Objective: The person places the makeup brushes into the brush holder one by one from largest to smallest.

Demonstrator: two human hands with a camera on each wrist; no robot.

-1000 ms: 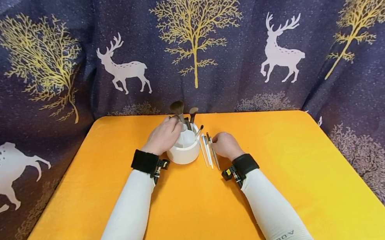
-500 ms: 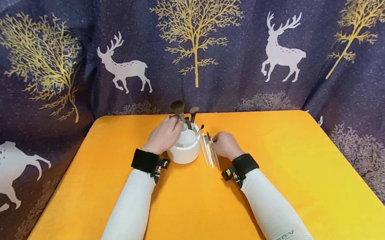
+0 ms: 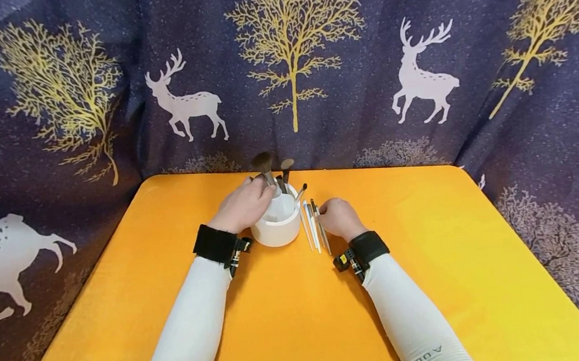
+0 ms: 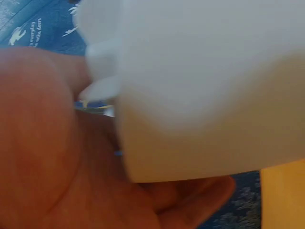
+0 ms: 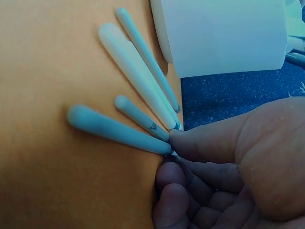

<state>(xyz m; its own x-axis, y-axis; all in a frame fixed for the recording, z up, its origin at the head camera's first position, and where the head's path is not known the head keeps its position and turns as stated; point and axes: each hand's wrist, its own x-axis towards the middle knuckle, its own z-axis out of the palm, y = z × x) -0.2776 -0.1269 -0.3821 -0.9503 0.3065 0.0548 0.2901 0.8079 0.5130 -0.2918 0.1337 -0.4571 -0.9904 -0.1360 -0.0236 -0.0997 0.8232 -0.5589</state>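
A white round makeup brush holder (image 3: 277, 234) with inner dividers stands near the table's back edge. My left hand (image 3: 243, 207) grips its left side, fingers round the outside wall and thumb by the rim. Out of the holder lean a large fluffy brush (image 3: 262, 161), a smaller tan-tipped brush (image 3: 286, 164) and a thin dark-tipped one (image 3: 301, 191). To its right, several slim makeup brushes (image 3: 309, 231) lie side by side on the table. My right hand (image 3: 341, 219) pinches the outermost makeup brush (image 5: 119, 131) near its head end, which the fingers partly hide.
The table wears an orange-yellow cloth (image 3: 304, 320). Behind it and at both sides hangs a dark blue curtain (image 3: 345, 110) printed with deer and trees. Each wrist carries a black strap (image 3: 369, 247) with a small camera.
My left hand has shifted slightly to the left, and the fluffy and tan-tipped brushes in the holder have leaned a little left. My right hand and the brushes on the table look unmoved.
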